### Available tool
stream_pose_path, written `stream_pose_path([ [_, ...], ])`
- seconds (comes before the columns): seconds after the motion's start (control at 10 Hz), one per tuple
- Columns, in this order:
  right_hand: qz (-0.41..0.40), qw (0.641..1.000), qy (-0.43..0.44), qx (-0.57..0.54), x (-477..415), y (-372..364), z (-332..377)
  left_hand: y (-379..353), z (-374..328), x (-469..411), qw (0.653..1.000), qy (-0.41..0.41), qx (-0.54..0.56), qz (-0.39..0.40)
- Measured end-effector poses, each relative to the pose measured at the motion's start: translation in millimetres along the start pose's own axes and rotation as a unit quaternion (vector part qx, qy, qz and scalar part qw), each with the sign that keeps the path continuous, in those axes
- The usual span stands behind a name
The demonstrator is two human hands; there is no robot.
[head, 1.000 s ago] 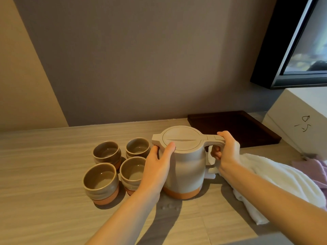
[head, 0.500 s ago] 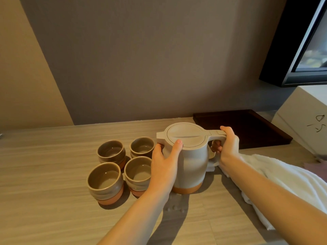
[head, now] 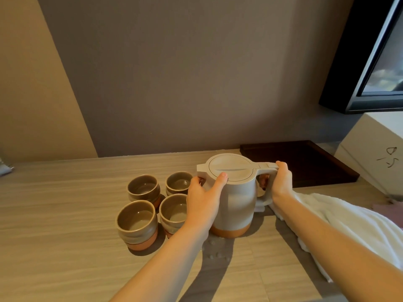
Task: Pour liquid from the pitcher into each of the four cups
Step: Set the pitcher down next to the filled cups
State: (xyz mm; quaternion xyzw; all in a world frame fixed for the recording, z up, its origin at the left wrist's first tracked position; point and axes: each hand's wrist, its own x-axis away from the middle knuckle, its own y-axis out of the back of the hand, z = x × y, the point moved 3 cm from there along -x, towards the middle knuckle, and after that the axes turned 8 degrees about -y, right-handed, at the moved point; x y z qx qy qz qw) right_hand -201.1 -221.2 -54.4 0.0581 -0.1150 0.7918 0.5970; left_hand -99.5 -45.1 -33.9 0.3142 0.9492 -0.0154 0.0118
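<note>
While the pitcher (head: pixel 232 199) stands upright on the table (head: pixel 65 247), its orange base flat on the wood, both hands are on it. The right hand (head: pixel 281 185) is wrapped shut around the handle, fingers curled through the loop. The left hand (head: pixel 204 200) is spread against the pitcher's side below the spout, thumb up on the rim of the lid (head: pixel 231 168); it braces rather than grips, fingers partly open around the body.

Just left of the pitcher the four cups sit in a tight square: far left cup (head: pixel 142 189), far right cup (head: pixel 179 184), near left cup (head: pixel 137 223) and near right cup (head: pixel 173 212), this last one touching or nearly touching the left hand. Their insides look pale and glossy at the bottom, so each may hold some liquid, but how much, or whether any, cannot be told from this angle. A few droplets (head: pixel 214 252) lie on the table in front of the pitcher, which suggests some pouring or spilling.

Judging by the level pitcher, no pour is under way. Either the round is finished or none has begun; the pictures do not settle which. A white towel (head: pixel 349 225) lies under the right forearm.
</note>
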Motion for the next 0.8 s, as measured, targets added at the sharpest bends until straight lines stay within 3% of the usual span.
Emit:
stream_pose_path([
  [0.1,-0.024,0.998,-0.02,0.054,5.0,5.1,1.8,2.0,-3.5,2.1,1.0,-0.011,-0.014,-0.005],
  [0.3,-0.068,0.975,0.077,0.197,38.7,21.7,15.4,5.4,-10.9,6.8,0.999,-0.007,-0.05,0.012],
  [0.4,-0.053,0.967,0.107,0.223,61.8,32.6,12.5,16.0,-10.6,14.1,0.998,0.0,-0.068,0.013],
  [0.5,-0.027,0.956,0.124,0.263,87.3,38.2,1.0,32.0,-9.0,34.1,0.999,-0.022,-0.035,0.026],
  [0.6,0.054,0.958,0.131,0.25,119.2,36.5,-14.5,49.9,0.7,66.5,0.997,-0.061,-0.019,0.035],
  [0.8,0.131,0.952,0.151,0.232,177.1,44.5,-12.2,95.0,20.0,124.4,0.994,-0.108,0.018,-0.023],
])
